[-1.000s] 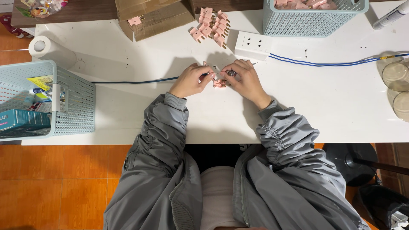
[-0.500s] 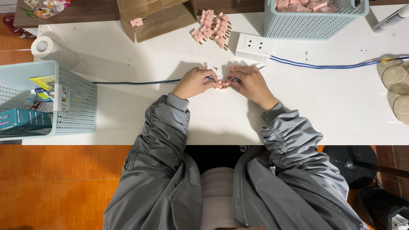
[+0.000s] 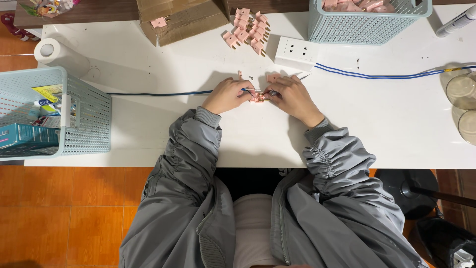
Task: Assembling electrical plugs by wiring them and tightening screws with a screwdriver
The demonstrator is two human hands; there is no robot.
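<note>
plug pile point(image 3: 248, 27) behind hands, socket block point(image 3: 297, 51) right of it, baskets point(image 3: 74, 116) at table's point(image 3: 148, 129) left and far right.

on the white table point(image 3: 148, 134) we see a pale blue basket point(image 3: 87, 116) at the left edge holding boxes, and a paper roll point(image 3: 52, 52) just behind it. a torn cardboard box point(image 3: 183, 20) lies at the far edge, a white power strip point(image 3: 296, 53) near a second blue basket point(image 3: 367, 25), and two glass jars point(image 3: 463, 104) at the right.
</note>
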